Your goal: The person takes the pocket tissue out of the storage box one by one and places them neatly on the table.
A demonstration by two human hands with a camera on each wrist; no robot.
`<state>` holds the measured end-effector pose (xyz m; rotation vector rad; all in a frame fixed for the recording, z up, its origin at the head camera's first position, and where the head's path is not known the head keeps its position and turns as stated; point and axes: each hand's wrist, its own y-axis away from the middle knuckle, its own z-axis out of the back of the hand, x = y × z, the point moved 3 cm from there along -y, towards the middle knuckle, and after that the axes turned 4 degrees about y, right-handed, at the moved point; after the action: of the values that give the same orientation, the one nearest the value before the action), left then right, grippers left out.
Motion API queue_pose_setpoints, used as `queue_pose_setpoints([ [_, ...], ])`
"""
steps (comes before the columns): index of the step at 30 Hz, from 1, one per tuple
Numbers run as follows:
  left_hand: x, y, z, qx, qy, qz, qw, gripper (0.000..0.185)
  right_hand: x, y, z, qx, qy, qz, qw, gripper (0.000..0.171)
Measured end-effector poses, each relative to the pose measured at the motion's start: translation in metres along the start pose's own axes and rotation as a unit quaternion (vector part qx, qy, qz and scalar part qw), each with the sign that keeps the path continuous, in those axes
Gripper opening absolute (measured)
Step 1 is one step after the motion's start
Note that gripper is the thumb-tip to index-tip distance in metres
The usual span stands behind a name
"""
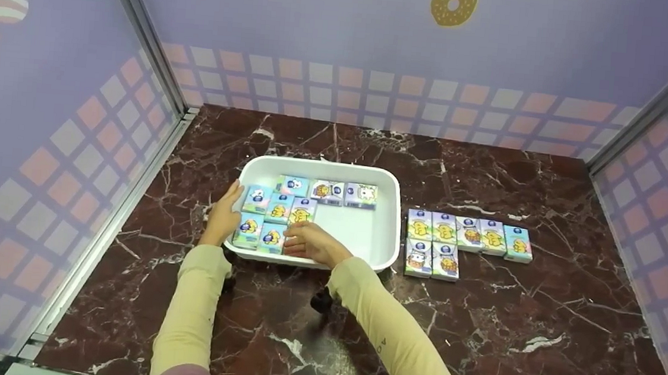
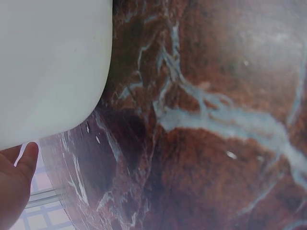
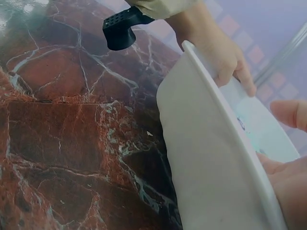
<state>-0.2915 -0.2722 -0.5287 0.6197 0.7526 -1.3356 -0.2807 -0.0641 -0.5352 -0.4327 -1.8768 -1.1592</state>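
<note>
Small packs printed with cartoon animals point(image 1: 278, 208) lie in a white tray point(image 1: 357, 237), grouped at its left side and along the back. My left hand point(image 1: 223, 217) is at the tray's left rim, its fingers extended beside the packs. In the right wrist view, the left hand point(image 3: 216, 52) reaches over the rim. My right hand point(image 1: 314, 244) is over the tray's front part, fingertips beside the front pack point(image 1: 272, 238); contact is unclear. Its thumb point(image 3: 285, 112) stands apart from the other fingers. Neither hand visibly grips a pack.
More cartoon packs point(image 1: 467, 234) lie in two rows right of the tray, on a dark red marbled table point(image 1: 538, 323). Purple panels with a checked band point(image 1: 377, 89) enclose the back and both sides. A black wrist-worn device point(image 3: 120, 28) hangs below the left sleeve.
</note>
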Motion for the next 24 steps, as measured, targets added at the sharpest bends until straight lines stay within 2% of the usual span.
queue_pose_setpoints([
  [6,-0.0003,0.0002,-0.0003,0.001,0.007,0.003,1.0,0.07,-0.0014,-0.0027,-0.0017,0.02,0.027,-0.006,0.999,0.059],
  [10,0.0008,-0.0004,-0.0001,0.002,0.006,0.005,1.0,0.07,-0.0017,-0.0015,-0.0012,0.041,0.025,0.0,0.999,0.065],
  [15,0.0014,-0.0003,-0.0002,0.009,0.004,0.005,0.9999,0.07,-0.0024,-0.0001,0.0001,0.064,-0.009,0.017,0.998,0.065],
  [24,0.0011,-0.0005,-0.001,0.012,0.013,0.001,0.9998,0.071,-0.0029,-0.0029,0.0016,0.065,-0.09,0.031,0.993,0.063],
])
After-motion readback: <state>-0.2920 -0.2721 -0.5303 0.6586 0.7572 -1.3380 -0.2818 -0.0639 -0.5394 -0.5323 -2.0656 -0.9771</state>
